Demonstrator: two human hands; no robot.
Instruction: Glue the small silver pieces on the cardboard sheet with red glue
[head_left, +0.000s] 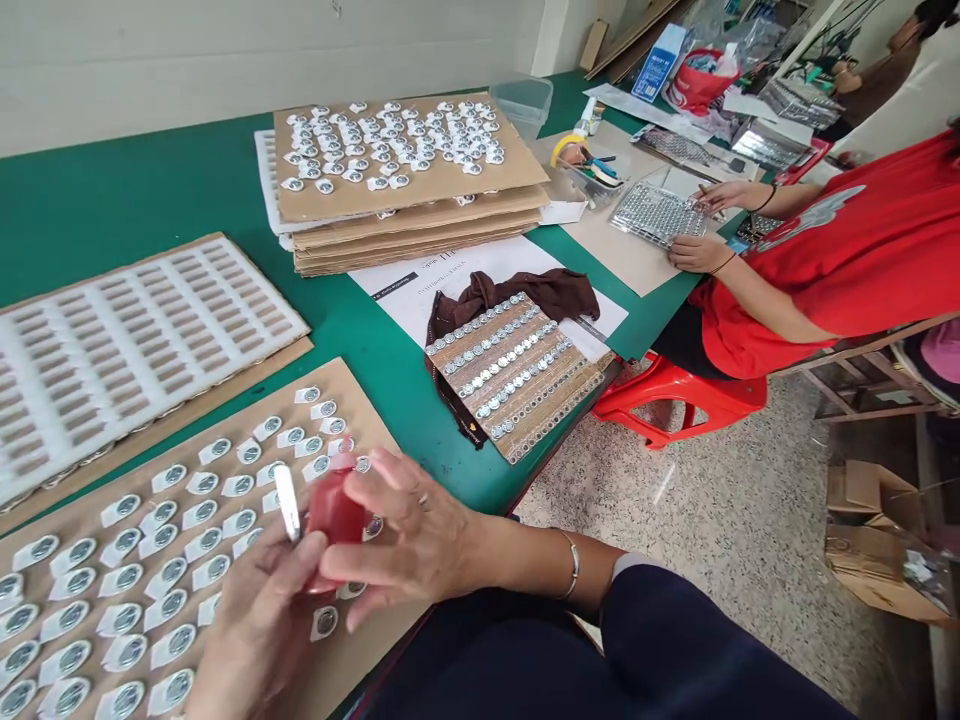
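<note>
My right hand (409, 535) wraps its fingers round a small red bottle (334, 512) over the near cardboard sheet (341, 395). My left hand (259, 625) comes up from below, touches the bottle's underside and pinches a thin white stick (286, 500) that stands upright. The sheet under both hands carries several rows of small white tabs with round silver pieces (172, 570).
A white slotted tray (112, 340) lies at the left on the green table (135, 195). A cardboard stack (405, 200) with more tabs stands behind. A board of silver pieces (514, 375) rests on brown cloth. A person in red (847, 260) handles a metal tray (656, 212) at the right.
</note>
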